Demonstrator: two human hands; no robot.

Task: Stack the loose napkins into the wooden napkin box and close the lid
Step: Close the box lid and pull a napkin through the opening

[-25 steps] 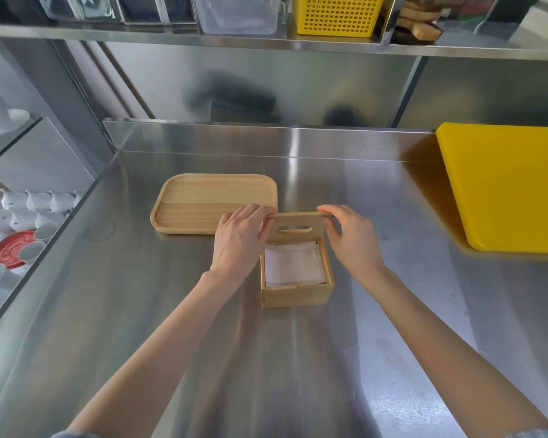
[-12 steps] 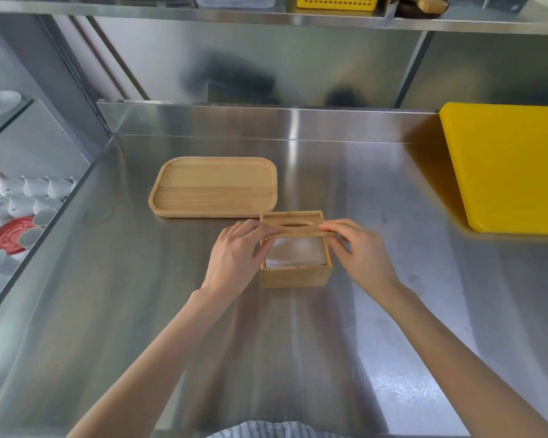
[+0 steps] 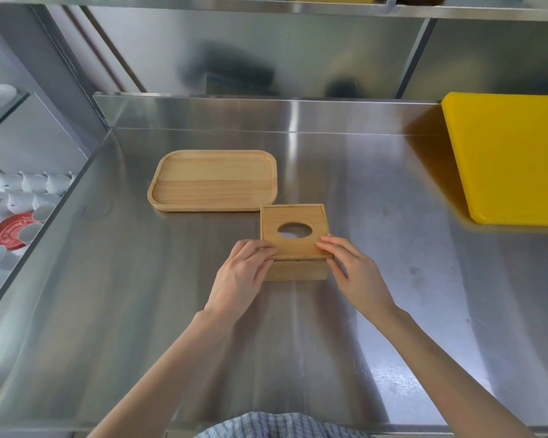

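Now both hands on lid.

Matt wooden box, glossy steel counter

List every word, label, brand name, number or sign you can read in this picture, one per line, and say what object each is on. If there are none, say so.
There are none to read.
Wooden napkin box and its lid: plain wood, no print.
Wooden tray: unmarked.
Yellow cutting board: no text on the face that shows.
Steel counter: no label.
Cups at the left: too small to tell any marks.
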